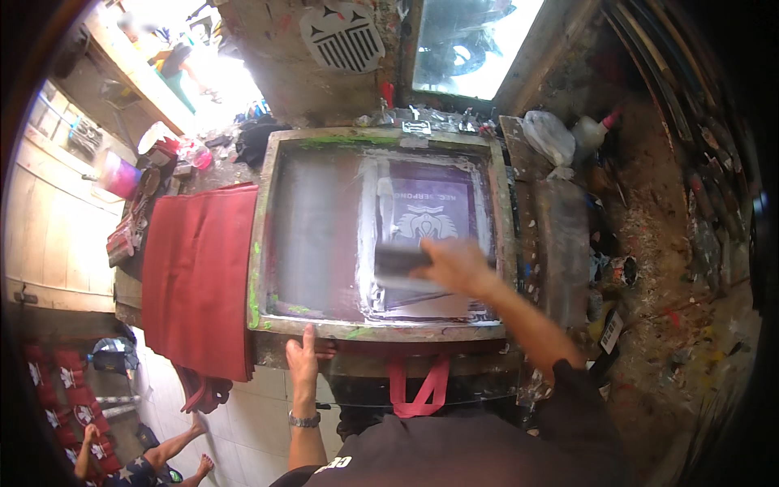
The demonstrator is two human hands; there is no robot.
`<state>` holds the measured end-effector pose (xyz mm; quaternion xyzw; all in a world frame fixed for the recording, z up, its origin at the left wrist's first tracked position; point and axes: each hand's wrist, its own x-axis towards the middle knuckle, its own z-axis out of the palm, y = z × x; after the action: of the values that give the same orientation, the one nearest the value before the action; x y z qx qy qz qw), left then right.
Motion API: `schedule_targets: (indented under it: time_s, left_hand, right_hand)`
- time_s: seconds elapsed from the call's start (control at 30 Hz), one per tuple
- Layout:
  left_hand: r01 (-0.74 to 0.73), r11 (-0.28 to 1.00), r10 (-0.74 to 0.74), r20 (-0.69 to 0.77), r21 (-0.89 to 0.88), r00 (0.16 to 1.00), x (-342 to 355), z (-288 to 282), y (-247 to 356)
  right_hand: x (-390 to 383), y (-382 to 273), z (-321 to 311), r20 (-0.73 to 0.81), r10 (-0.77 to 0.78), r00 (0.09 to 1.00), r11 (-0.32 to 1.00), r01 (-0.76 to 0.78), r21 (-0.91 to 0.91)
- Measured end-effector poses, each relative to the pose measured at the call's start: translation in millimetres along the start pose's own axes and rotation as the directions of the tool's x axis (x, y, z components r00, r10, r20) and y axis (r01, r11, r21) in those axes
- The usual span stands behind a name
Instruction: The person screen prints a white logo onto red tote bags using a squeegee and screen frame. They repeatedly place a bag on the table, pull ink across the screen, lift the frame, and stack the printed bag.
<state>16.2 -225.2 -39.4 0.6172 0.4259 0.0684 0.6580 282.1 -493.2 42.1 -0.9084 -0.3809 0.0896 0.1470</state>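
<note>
A wooden-framed printing screen point(381, 329) lies flat in front of me. Its mesh has a purple stencil area point(466, 195) with a pale emblem, bordered by white smears. My right hand point(458, 266) is closed on a dark squeegee point(398, 261), blurred by motion, over the lower part of the stencil. My left hand point(303, 357) grips the frame's near edge, thumb on top, the fingers partly hidden beneath. From under the frame's near side hangs a pink-red bag handle point(418, 394). Red fabric bags point(199, 276) lie stacked against the frame's left side.
Beyond the bags stand a pink-and-white bucket point(119, 174) and other paint containers. Metal clamps point(418, 126) line the far edge. A plastic bag point(549, 136) and a bottle point(591, 131) sit at the right. Another person's legs point(174, 446) show on the tiled floor, lower left.
</note>
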Motion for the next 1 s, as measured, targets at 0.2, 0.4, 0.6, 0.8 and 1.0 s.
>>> schedule_targets:
  time_s: [0.2, 0.4, 0.6, 0.8, 1.0]
  left_hand:
    - [-0.028, 0.999, 0.028, 0.008, -0.026, 1.0, 1, 0, 5]
    - [0.003, 1.0, -0.004, -0.036, -0.026, 0.999, -6, 0, -1]
    - [0.016, 1.0, -0.017, -0.047, -0.012, 0.999, -13, -5, 3]
    - [-0.068, 0.993, 0.065, -0.034, -0.098, 0.997, 3, 8, -5]
    - [-0.252, 0.94, 0.232, -0.111, -0.229, 0.966, 0, -7, -7]
  right_hand:
    - [171, 76, -43, -0.243, -0.026, 0.97, 0.975, -0.029, -0.219]
    - [92, 43, -7, -0.164, 0.003, 0.986, 0.98, -0.036, -0.194]
    - [-23, -24, 20, -0.126, -0.056, 0.99, 0.977, 0.028, -0.211]
    - [-86, -52, 35, -0.076, -0.052, 0.996, 0.971, 0.032, -0.239]
    - [-100, -82, 1, -0.367, -0.025, 0.93, 0.976, -0.057, -0.21]
